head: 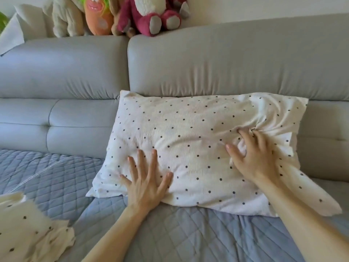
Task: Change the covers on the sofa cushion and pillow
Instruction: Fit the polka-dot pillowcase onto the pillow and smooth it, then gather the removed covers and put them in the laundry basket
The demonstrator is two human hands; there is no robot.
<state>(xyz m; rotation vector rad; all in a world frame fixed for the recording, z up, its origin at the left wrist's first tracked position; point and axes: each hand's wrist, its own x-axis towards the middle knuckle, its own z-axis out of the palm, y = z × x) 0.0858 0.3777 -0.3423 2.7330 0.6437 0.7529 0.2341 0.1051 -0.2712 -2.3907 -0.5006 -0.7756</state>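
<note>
1. Nearest, at the lower left, a crumpled dotted cover [32, 233] lies on the quilted blue seat cover [170, 239], well apart from both hands. Whether it is the old cover or a spare I cannot tell; it lies near the front edge and could probably slide off if the seat cover gets dragged.
2. The left hand [145, 184] lies flat on the pillow [181, 148], fingers spread and gripping nothing, pinning its near-left part. If this hand lifts too soon, the whole pillow may travel with any pull instead of the fabric alone.
3. The right hand [253, 154] has its fingers curled shut on a bunch of the dotted pillowcase, creases radiating from the pinch. The risk is that it grips filling as well as cloth, so the case stays twisted, or a seam strains.
4. The case's loose open end [311, 197] trails off to the right past the forearm, and could catch under the arm.
5. Room is open on the seat to the left; the pillow's far edge touches the grey backrest [226, 63], so nothing moves that way.
6. Farthest, plush toys [151, 14] sit atop the backrest; a hard shove could topple them.
</note>
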